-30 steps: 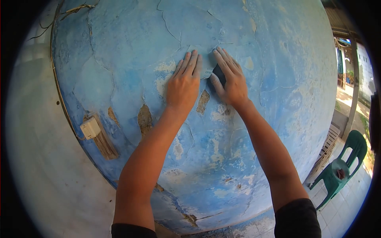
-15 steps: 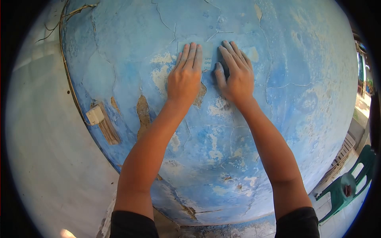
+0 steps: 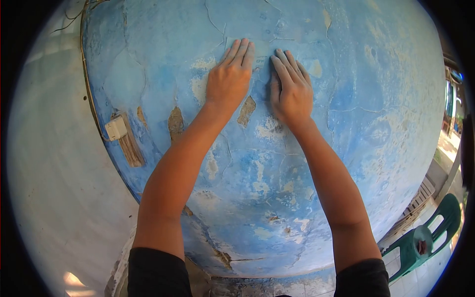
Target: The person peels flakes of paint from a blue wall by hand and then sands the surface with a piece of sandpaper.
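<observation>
Both hands press on a worn blue wall with peeling, cracked paint. A thin bluish sheet with faint print lies against the wall between them, its colour close to the paint. My left hand rests flat over the sheet's left part, fingers stretched upward. My right hand lies on its right side, fingers pointing up and dusty, with the thumb low at the left. Just below my left hand is a bare brown patch where the paint has come off.
At the left, a white electrical box sits on a wooden block, near a cable along the wall's corner. A pale wall adjoins it. At the lower right is a green plastic chair beside slatted pieces.
Both hands have moved slightly up the wall, the left one more, showing more of the brown patch below it. The view has shifted a little.
</observation>
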### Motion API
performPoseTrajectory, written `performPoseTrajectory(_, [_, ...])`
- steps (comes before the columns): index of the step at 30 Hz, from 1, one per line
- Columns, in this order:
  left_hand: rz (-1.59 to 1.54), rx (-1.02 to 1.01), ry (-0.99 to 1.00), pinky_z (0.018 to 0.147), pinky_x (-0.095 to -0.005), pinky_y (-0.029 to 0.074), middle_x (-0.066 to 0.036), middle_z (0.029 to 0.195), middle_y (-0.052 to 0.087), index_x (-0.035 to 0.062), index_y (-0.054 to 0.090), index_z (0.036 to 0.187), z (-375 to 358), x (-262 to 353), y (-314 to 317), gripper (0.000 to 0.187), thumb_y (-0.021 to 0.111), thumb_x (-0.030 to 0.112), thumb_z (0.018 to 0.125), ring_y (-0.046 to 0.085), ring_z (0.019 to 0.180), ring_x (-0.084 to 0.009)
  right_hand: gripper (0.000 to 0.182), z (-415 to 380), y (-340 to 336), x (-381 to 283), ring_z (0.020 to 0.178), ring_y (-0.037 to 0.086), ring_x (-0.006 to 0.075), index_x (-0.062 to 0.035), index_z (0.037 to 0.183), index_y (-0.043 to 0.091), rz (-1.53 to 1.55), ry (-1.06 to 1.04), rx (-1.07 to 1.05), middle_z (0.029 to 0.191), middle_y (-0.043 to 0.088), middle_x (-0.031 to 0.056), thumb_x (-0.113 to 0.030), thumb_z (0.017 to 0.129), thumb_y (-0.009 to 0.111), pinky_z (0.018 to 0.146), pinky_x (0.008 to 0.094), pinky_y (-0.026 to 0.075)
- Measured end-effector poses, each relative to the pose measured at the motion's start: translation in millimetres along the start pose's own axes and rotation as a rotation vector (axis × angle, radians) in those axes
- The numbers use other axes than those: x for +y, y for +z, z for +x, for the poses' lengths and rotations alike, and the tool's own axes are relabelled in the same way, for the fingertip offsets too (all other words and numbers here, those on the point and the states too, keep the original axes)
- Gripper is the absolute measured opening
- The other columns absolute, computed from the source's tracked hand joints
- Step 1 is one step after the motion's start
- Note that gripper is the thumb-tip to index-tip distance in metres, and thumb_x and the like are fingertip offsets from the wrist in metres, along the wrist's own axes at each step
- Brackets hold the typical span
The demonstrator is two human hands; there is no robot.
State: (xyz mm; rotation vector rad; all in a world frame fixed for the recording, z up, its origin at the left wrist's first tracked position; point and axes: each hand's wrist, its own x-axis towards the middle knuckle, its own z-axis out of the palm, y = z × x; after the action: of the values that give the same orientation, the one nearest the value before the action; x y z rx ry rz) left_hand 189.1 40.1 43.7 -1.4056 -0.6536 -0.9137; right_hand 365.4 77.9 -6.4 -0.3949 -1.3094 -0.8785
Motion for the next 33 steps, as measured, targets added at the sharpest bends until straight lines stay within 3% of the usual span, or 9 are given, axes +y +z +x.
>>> performPoseTrajectory(2, [-0.077,-0.011,-0.116,0.110,-0.0416,0.059,-0.018,0.151,0.066,0.0012,0.067,0.144,0.7,7.9,-0.8,0.051,0.065,-0.006,0.093,0.061,0.145,-0.0322,0.042,2.1,0.7,1.0,0.146,0.059,0.0365,0.0007,0.135,0.069,0.001,0.010,0.009,0.149,0.068,0.0183,-0.006,0.094,0.065,0.121,0.0496,0.046])
performPoseTrajectory(5, [-0.025,-0.041,-0.089,0.109,-0.0412,0.060,-0.018,0.152,0.066,-0.0003,0.066,0.143,-35.6,18.7,-4.6,0.050,0.064,-0.005,0.094,0.061,0.144,-0.0330,0.043,0.4,0.2,0.2,0.147,0.058,0.0367,0.0007,0.136,0.068,-0.002,0.034,0.008,0.150,0.068,0.0183,-0.006,0.094,0.064,0.121,0.0500,0.046])
performPoseTrajectory(9, [-0.007,-0.043,-0.001,0.111,-0.0413,0.059,-0.019,0.152,0.065,-0.0013,0.066,0.144,-12.6,-1.9,2.8,0.050,0.065,-0.005,0.094,0.061,0.144,-0.0343,0.044,-0.6,-0.2,-1.5,0.148,0.058,0.0365,0.0008,0.137,0.068,-0.015,0.041,-0.013,0.151,0.067,0.0183,-0.005,0.093,0.064,0.121,0.0504,0.045])
performPoseTrajectory(13, [-0.028,-0.036,-0.080,0.110,-0.0413,0.060,-0.019,0.152,0.066,-0.0017,0.066,0.144,15.2,6.1,0.7,0.049,0.066,-0.002,0.095,0.062,0.144,-0.0334,0.045,0.5,-3.3,-2.9,0.148,0.057,0.0365,0.0014,0.138,0.067,-0.036,0.039,-0.045,0.152,0.066,0.0184,-0.004,0.093,0.064,0.121,0.0509,0.046])
performPoseTrajectory(19, [0.019,-0.100,-0.037,0.105,-0.0392,0.062,-0.020,0.152,0.066,-0.0027,0.064,0.146,-50.5,4.9,-11.3,0.049,0.066,0.003,0.097,0.063,0.143,-0.0321,0.047,0.7,-0.2,2.4,0.148,0.057,0.0364,0.0006,0.139,0.066,-0.009,0.018,-0.062,0.152,0.065,0.0184,-0.003,0.092,0.065,0.124,0.0515,0.044])
performPoseTrajectory(21, [0.040,-0.089,-0.008,0.105,-0.0387,0.062,-0.020,0.153,0.065,-0.0026,0.064,0.146,-26.2,-1.4,-3.4,0.050,0.067,0.004,0.097,0.062,0.143,-0.0320,0.049,10.2,-1.5,8.3,0.149,0.056,0.0351,-0.0011,0.140,0.065,0.026,-0.010,-0.106,0.153,0.065,0.0173,-0.004,0.091,0.066,0.126,0.0527,0.041])
performPoseTrajectory(25, [0.047,-0.039,-0.137,0.106,-0.0376,0.061,-0.020,0.155,0.063,-0.0020,0.064,0.146,17.6,13.3,7.4,0.050,0.068,0.004,0.096,0.062,0.144,-0.0315,0.049,18.8,-10.8,9.4,0.150,0.055,0.0329,-0.0027,0.140,0.066,-0.073,-0.055,-0.138,0.154,0.065,0.0158,-0.004,0.091,0.067,0.125,0.0532,0.042])
performPoseTrajectory(31, [-0.053,-0.052,-0.093,0.107,-0.0369,0.061,-0.018,0.153,0.066,0.0000,0.065,0.146,-38.2,1.5,-14.6,0.049,0.067,0.005,0.098,0.062,0.144,-0.0291,0.049,11.7,-9.3,9.9,0.146,0.059,0.0299,-0.0047,0.138,0.068,-0.162,-0.104,-0.128,0.153,0.066,0.0135,-0.006,0.089,0.071,0.111,0.0504,0.048])
performPoseTrajectory(33, [-0.079,-0.036,-0.069,0.107,-0.0370,0.060,-0.017,0.152,0.067,0.0006,0.066,0.146,-41.7,-0.1,-11.3,0.047,0.066,0.006,0.099,0.063,0.143,-0.0286,0.045,9.3,-9.4,12.7,0.133,0.067,0.0297,-0.0056,0.131,0.071,-0.169,-0.199,-0.079,0.141,0.072,0.0124,-0.006,0.086,0.073,0.102,0.0474,0.051])
